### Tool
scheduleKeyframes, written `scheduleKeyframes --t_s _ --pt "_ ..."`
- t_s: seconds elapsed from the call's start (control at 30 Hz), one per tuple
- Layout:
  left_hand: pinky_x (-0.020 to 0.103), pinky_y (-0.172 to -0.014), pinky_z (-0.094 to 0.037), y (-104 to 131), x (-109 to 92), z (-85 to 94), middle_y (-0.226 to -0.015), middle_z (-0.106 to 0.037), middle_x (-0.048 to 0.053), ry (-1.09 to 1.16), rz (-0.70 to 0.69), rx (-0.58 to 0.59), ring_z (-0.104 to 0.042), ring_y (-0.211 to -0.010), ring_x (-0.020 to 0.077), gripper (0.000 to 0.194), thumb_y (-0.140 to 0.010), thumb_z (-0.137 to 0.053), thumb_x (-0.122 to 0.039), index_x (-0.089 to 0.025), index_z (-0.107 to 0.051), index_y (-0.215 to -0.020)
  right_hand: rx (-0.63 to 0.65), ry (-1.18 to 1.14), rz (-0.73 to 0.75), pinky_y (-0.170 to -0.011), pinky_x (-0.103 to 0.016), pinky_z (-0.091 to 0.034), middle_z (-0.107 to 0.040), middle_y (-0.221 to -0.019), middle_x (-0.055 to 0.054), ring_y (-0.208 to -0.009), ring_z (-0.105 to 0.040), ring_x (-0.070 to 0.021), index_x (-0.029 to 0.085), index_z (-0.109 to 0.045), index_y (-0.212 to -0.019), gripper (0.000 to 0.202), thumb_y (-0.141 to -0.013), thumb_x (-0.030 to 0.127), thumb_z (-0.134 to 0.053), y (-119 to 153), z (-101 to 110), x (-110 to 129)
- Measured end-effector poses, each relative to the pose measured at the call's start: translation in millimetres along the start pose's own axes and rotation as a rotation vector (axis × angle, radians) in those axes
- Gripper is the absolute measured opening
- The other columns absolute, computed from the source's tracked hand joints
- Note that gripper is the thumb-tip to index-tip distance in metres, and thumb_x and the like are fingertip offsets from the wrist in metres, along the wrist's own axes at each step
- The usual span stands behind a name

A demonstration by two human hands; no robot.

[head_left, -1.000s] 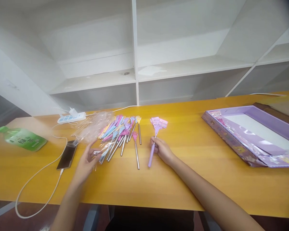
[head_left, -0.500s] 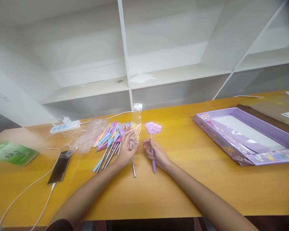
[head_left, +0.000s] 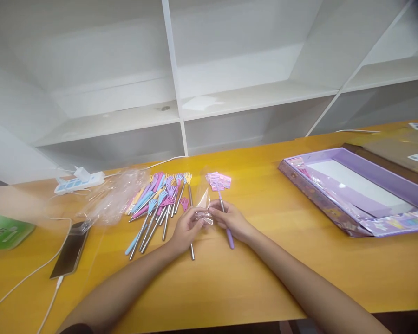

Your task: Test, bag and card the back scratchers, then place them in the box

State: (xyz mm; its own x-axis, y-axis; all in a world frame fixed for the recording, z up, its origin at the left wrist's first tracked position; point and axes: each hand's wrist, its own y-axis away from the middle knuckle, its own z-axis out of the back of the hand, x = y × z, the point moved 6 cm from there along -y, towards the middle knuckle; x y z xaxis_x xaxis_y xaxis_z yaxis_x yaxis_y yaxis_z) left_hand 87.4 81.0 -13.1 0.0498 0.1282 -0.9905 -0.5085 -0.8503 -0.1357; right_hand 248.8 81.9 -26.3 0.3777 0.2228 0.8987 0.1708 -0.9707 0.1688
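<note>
With the left hand (head_left: 186,231), pinches the clear wrapper (head_left: 205,216) between thumb and fingertips, in front of the body; with the right hand (head_left: 232,221), curls fingers around the purple stick (head_left: 230,239), thumb and forefinger drawn together at the wrapper's edge. Slants the stick from 11 toward 5 o'clock, top end by the pink cards (head_left: 224,181), just past 12 o'clock from the hands. Has the pile of hand-topped sticks (head_left: 155,204) at 10 o'clock, loose wrappers (head_left: 115,195) beyond, the phone (head_left: 69,250) near 8 and the purple tray (head_left: 334,211) between 2 and 3.
</note>
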Motion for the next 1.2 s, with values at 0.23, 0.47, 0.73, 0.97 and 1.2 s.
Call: scheduleKeyframes --t_s 0.23,0.47,0.73,0.97,1.2 --pt "0.038 -0.096 -0.062 -0.9 6.2 1.5 -0.128 -0.063 0.013 -0.105 -0.058 -0.042 -0.070 -0.106 0.0215 0.035 -0.097 -0.068 -0.032 -0.023 -0.069 -0.130 -0.008 0.076 -0.001 -0.042 -0.023 -0.015 -0.056 -0.072 0.006 -0.047 -0.025 -0.0028 0.021 -0.065 -0.095 0.045 -0.076 0.053 -0.090 4.5 0.3 2.9" --pt "0.034 -0.081 -0.064 -2.9 9.2 9.3 -0.109 -0.073 0.010 -0.058 0.039 -0.165 -0.072 -0.082 0.0173 0.035 -0.095 -0.070 -0.041 -0.018 -0.069 -0.122 -0.091 0.059 0.040 -0.042 -0.023 -0.019 -0.056 -0.078 0.006 -0.047 -0.028 -0.0034 0.024 -0.062 -0.112 0.051 -0.077 0.052 -0.087 5.5 -1.4 -2.4" --pt "0.034 -0.074 -0.063 -3.5 13.5 16.8 -0.090 -0.077 0.007 0.040 0.143 -0.250 -0.074 -0.072 0.0187 0.045 -0.090 -0.076 -0.051 -0.015 -0.071 -0.116 -0.119 0.253 0.086 -0.045 -0.026 -0.028 -0.053 -0.076 0.005 -0.050 -0.036 -0.0092 0.027 -0.055 -0.108 0.040 -0.087 0.053 -0.076 20.4 -5.9 -2.0" --pt "0.034 -0.080 -0.063 -1.9 3.0 19.6 -0.101 -0.082 0.010 -0.154 0.093 -0.249 -0.077 -0.087 0.0226 0.035 -0.094 -0.071 -0.048 -0.017 -0.081 -0.107 -0.190 0.509 0.223 -0.057 -0.030 -0.043 -0.060 -0.096 0.000 -0.059 -0.047 -0.0123 0.026 -0.051 -0.116 0.043 -0.089 0.048 -0.077 28.7 -21.0 -5.2" --pt "0.028 -0.070 -0.064 -1.7 9.9 6.0 -0.105 -0.079 0.009 -0.140 0.057 -0.104 -0.074 -0.072 0.0151 0.035 -0.094 -0.072 -0.040 -0.017 -0.077 -0.121 -0.221 0.887 0.456 -0.076 -0.035 -0.054 -0.064 -0.108 -0.008 -0.086 -0.061 -0.0213 0.022 -0.067 -0.113 0.022 -0.096 0.035 -0.069 27.0 -7.8 13.3"
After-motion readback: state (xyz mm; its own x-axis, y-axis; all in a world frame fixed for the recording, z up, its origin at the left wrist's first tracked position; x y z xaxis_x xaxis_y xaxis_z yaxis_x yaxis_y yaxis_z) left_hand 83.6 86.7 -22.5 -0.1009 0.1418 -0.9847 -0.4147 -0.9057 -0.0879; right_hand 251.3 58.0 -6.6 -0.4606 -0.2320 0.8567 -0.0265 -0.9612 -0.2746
